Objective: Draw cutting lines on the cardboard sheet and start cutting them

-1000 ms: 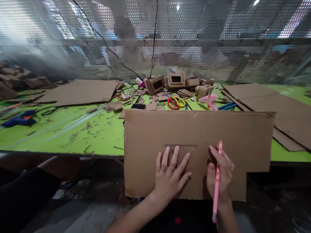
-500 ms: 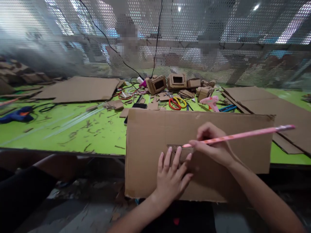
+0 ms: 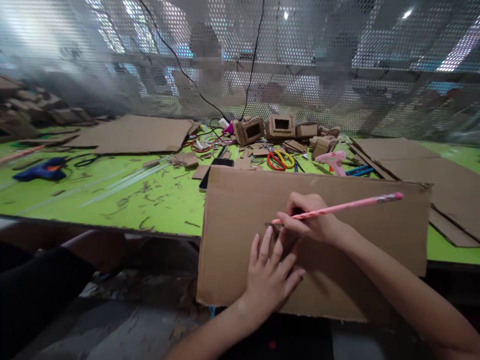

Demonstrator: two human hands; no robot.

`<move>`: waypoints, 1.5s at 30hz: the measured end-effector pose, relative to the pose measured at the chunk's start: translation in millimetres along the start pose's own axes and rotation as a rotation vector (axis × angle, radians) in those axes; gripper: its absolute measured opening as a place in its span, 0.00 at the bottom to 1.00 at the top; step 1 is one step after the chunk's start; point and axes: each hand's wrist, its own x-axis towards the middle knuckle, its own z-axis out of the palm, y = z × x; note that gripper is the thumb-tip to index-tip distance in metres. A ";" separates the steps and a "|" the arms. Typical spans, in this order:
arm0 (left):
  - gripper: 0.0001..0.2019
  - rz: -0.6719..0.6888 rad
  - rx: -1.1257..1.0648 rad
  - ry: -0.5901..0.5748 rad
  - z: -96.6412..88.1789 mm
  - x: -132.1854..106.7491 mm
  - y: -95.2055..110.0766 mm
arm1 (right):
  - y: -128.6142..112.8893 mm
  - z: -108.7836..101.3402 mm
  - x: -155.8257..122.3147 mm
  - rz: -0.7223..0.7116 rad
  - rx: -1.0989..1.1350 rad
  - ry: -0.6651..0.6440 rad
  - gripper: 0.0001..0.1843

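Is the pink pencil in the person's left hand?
No, the right hand holds the pink pencil, while the left hand lies spread over the cardboard sheet.

Pink pencil [image 3: 352, 205] slanting over a brown cardboard sheet [image 3: 232, 220] and a small ruler [image 3: 276, 228].
The pencil is pointing its tip leftward at the ruler's upper edge, its pink eraser end rising to the right behind a metal band. The dark, see-through ruler is lying on the sheet, mostly covered. The broad sheet is overhanging the surface's [image 3: 180, 206] near edge, its corners looking slightly worn.
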 end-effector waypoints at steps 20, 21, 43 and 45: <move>0.30 -0.013 -0.003 -0.016 -1.7 1.5 0.1 | -2.5 -13.4 -4.3 0.007 -0.139 -0.077 0.13; 0.30 -0.013 -0.004 -0.019 -1.6 1.6 0.0 | -1.2 -15.9 -5.9 0.012 -0.146 -0.072 0.13; 0.30 -0.017 -0.013 -0.031 -3.1 1.2 1.7 | 17.7 -37.0 -36.3 0.153 -0.112 0.024 0.15; 0.30 -0.018 -0.018 -0.031 -3.3 1.4 1.7 | 16.3 -31.4 -35.3 0.156 -0.084 0.027 0.15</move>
